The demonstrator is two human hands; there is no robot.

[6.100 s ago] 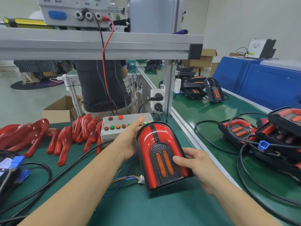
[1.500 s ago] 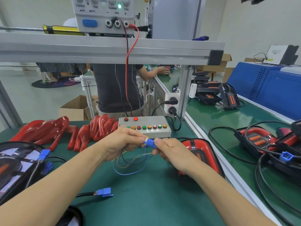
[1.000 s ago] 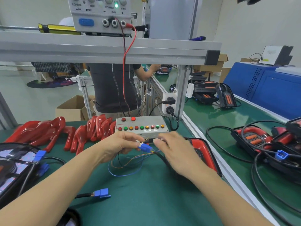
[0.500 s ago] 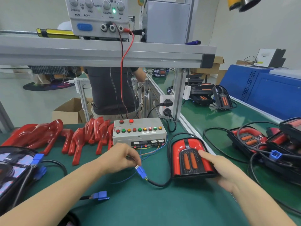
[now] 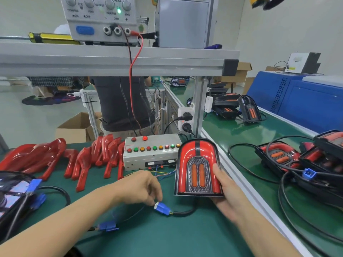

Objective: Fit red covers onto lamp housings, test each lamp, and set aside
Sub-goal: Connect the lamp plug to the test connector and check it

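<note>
Lamp point(image 5: 198, 167) tilted up near desk point(image 5: 167, 236) right edge, gripped by right hand point(image 5: 225, 191). Left hand point(image 5: 141, 188) pinching blue connector point(image 5: 161, 208). Risk: short cable point(image 5: 182, 212) tugged, plug unseated, false test failure.

bright even light, edges warped

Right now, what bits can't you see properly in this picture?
Head view:
- Back of the lamp: faces away, and the right hand covers its lower right edge.
- Joint at the blue plug: the left hand fingers hide it.
- Test box labels: too small.
- Black unit: cut off by the left edge.
</note>
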